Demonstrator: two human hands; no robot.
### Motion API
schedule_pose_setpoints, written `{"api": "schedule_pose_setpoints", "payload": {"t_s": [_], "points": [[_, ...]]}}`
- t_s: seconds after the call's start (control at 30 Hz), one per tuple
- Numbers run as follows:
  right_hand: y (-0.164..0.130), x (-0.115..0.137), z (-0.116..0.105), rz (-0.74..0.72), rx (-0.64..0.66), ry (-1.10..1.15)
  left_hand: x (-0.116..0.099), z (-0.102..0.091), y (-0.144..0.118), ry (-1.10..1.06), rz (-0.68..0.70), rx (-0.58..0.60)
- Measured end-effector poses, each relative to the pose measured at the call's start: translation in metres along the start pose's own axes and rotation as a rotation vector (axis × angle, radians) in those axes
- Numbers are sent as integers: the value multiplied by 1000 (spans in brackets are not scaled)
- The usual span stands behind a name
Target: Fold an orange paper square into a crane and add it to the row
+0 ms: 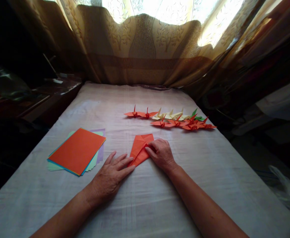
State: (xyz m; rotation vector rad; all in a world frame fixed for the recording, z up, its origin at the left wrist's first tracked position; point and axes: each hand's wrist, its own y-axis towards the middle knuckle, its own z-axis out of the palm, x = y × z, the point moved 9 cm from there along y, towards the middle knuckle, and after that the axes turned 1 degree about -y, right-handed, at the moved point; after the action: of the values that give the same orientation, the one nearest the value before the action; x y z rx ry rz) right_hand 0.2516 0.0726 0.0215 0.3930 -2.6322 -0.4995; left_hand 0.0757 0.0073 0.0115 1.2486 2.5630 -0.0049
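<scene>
Folded orange paper pinned by both hands.

Desk covered with pale whitish cloth, runs back to the window. Patterned gold-brown curtains hang across the far side, bright daylight glowing through the top. Dark low furniture on left with clutter, hard to make out. Right side dim, white fabric lying there.

home | patterned curtain at window | cloth-covered table
</scene>
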Motion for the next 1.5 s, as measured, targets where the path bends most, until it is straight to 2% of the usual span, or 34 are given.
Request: {"api": "schedule_pose_setpoints", "payload": {"t_s": [0.23, 0.43, 0.57, 1.13, 1.33, 1.5], "points": [[-1, 0, -1, 9, -18, -2, -14, -6, 6, -35, 7, 31], [-1, 0, -1, 2, -26, -23, -20, -10, 7, 23, 11, -50], [-1, -1, 0, 15, -19, -37, -23, -7, 9, 72, 31, -38], [-2, -5, 1, 66, -17, -56, -18, 7, 13, 15, -1, 37], [-1, 2, 6, -15, 56, -48, -18, 7, 13, 21, -4, 27], [1, 0, 7, -25, 73, -50, -18, 8, 14, 21, -13, 91]]}}
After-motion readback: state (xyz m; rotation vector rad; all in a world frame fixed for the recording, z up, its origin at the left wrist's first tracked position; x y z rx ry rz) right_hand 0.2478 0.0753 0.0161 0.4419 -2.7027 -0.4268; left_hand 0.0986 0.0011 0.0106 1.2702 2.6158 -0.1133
